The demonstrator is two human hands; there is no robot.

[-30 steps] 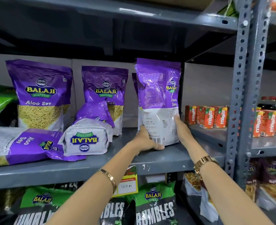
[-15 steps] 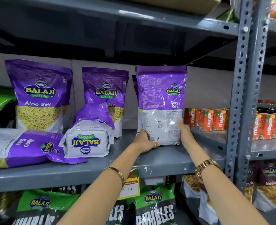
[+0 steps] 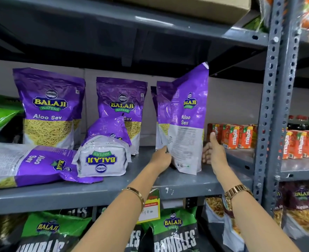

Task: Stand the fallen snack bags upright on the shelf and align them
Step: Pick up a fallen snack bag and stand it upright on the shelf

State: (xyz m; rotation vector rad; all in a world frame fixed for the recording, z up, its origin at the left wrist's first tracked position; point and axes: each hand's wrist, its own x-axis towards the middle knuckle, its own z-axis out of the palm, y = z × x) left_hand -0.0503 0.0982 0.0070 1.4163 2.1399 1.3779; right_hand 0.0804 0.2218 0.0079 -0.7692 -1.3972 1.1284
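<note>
While the held Aloo Sev bag (image 3: 186,122) stands on its base at the right end of the middle shelf (image 3: 95,195), its back panel faces the camera and its top corner leans right.

Head view, item 1: held bag. Long axis near vertical, tilted rightward; front label turned away. Left hand (image 3: 161,158) pinches the lower left edge, grip closed on the bag. Right hand (image 3: 213,153) lies flat along the lower right edge, fingers spread, thumb up.

Handling note: best turned about its base until the label faces out, then squared against the upright bag behind (image 3: 161,113).

Items 2–3: fallen bag (image 3: 31,164) at near left, long axis left-right; toppled bag (image 3: 104,157) beside it, base toward the camera. Both unrighted.

Items 4–5: two standing bags (image 3: 50,108) (image 3: 121,108), far row, labels forward.
</note>
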